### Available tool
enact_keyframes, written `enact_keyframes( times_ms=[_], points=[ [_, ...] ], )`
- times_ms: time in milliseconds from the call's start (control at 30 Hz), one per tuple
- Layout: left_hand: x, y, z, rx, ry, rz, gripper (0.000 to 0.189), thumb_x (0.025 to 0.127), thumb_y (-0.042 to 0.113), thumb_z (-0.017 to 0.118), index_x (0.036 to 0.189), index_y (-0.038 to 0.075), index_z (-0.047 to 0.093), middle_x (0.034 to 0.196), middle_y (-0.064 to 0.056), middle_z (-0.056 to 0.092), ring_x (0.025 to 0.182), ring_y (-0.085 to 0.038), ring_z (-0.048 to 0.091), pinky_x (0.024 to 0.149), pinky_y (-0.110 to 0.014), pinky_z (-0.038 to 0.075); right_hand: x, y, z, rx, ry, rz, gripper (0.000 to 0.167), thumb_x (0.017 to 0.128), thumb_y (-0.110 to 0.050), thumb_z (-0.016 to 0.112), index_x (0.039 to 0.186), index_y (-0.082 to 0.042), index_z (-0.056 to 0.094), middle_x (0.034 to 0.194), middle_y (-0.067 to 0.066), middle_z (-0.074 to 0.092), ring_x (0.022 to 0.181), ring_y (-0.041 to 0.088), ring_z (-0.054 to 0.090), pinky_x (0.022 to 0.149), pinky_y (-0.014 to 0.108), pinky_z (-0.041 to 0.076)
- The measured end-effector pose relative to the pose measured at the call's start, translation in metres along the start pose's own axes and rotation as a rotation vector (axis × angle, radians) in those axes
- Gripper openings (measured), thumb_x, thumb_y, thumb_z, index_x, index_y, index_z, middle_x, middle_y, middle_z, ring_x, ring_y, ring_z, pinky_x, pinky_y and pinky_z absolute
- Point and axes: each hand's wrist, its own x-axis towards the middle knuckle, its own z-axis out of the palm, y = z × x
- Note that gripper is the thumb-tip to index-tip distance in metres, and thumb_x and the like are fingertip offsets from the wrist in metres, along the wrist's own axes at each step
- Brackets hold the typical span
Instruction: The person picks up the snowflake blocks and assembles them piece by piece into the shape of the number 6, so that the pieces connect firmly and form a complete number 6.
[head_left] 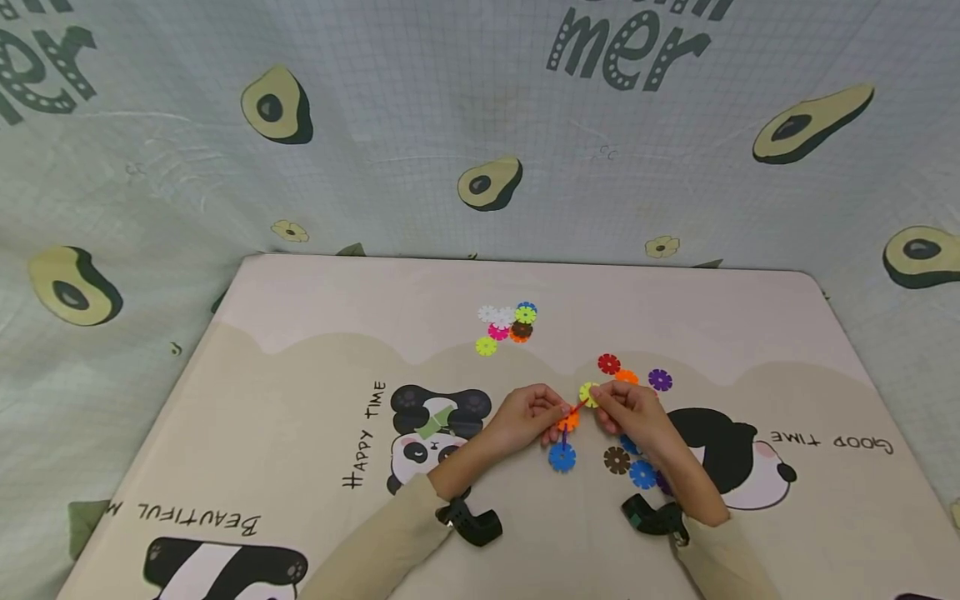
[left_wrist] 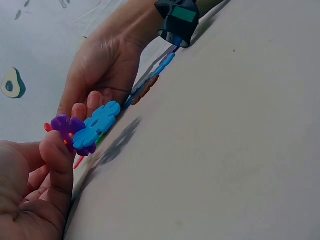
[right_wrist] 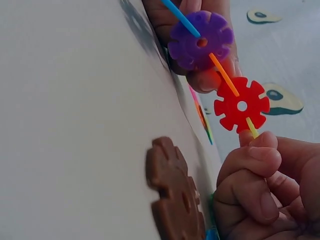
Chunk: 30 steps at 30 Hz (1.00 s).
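Note:
Notched plastic discs are slotted edge to edge into a short chain. It runs from a blue disc (head_left: 562, 457) through a purple disc (right_wrist: 201, 42), an orange disc (head_left: 568, 422) and a red disc (right_wrist: 242, 105) to a yellow disc (head_left: 587, 394). My left hand (head_left: 531, 414) pinches the chain around the orange disc, whose flat side is partly hidden by the fingers. The yellow disc at the far end is pinched between thumb and fingers of my right hand (head_left: 632, 414). Both hands are above the table, with the blue end hanging toward me.
Around my right hand lie loose discs: a brown disc (head_left: 617, 460), a second blue disc (head_left: 642, 475), a dark red disc (head_left: 609, 363) and a violet disc (head_left: 660, 380). Farther back is a mixed cluster with a lime disc (head_left: 486, 346). The panda-print table (head_left: 300, 417) meets a curtain behind.

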Motion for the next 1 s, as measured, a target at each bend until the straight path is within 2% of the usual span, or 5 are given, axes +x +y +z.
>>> enact_keyframes(
  times_ms=[200, 300, 467, 733, 1000],
  points=[
    [-0.0014, 0.0053, -0.0008, -0.031, -0.007, -0.032, 0.022, 0.097, 0.015, 0.06, 0.099, -0.007, 0.059, 0.061, 0.0, 0.055, 0.048, -0.008, 0.047, 0.048, -0.018, 0.041, 0.0003, -0.0011, 0.0014, -0.006, -0.024, -0.016, 0.031, 0.102, -0.024, 0.053, 0.1, 0.007, 0.058, 0.069, 0.001, 0.053, 0.058, 0.008, 0.047, 0.054, 0.016, 0.042],
    [-0.002, 0.0061, -0.0017, -0.001, -0.017, -0.044, 0.024, 0.098, 0.019, 0.059, 0.099, -0.005, 0.059, 0.058, 0.001, 0.05, 0.047, -0.008, 0.042, 0.047, -0.018, 0.037, 0.0, -0.0016, 0.0021, -0.013, -0.063, -0.048, 0.032, 0.103, -0.024, 0.051, 0.1, 0.007, 0.057, 0.068, 0.001, 0.053, 0.057, 0.008, 0.047, 0.053, 0.017, 0.041],
    [-0.0018, 0.0051, -0.0031, 0.05, -0.042, -0.017, 0.027, 0.1, 0.022, 0.056, 0.104, -0.005, 0.061, 0.059, 0.001, 0.047, 0.049, -0.009, 0.041, 0.049, -0.019, 0.037, -0.0007, -0.0017, 0.0029, -0.065, -0.127, -0.087, 0.029, 0.103, -0.022, 0.051, 0.097, 0.006, 0.059, 0.066, -0.001, 0.052, 0.057, 0.008, 0.046, 0.053, 0.018, 0.041],
    [-0.0005, 0.0048, -0.003, 0.063, -0.052, -0.028, 0.026, 0.098, 0.02, 0.06, 0.108, -0.004, 0.062, 0.069, 0.002, 0.054, 0.047, -0.008, 0.043, 0.049, -0.017, 0.039, -0.0016, -0.0026, 0.0057, -0.191, -0.191, -0.11, 0.028, 0.102, -0.023, 0.054, 0.095, 0.003, 0.062, 0.066, 0.003, 0.053, 0.055, 0.01, 0.047, 0.053, 0.018, 0.042],
    [0.0, 0.0034, -0.003, 0.009, -0.04, -0.04, 0.023, 0.097, 0.012, 0.061, 0.108, -0.008, 0.061, 0.07, 0.002, 0.056, 0.052, -0.006, 0.047, 0.051, -0.015, 0.042, -0.0007, -0.0036, 0.0006, -0.159, -0.231, -0.108, 0.032, 0.103, -0.023, 0.05, 0.093, 0.005, 0.06, 0.069, 0.006, 0.053, 0.058, 0.011, 0.047, 0.055, 0.019, 0.043]
  ],
)
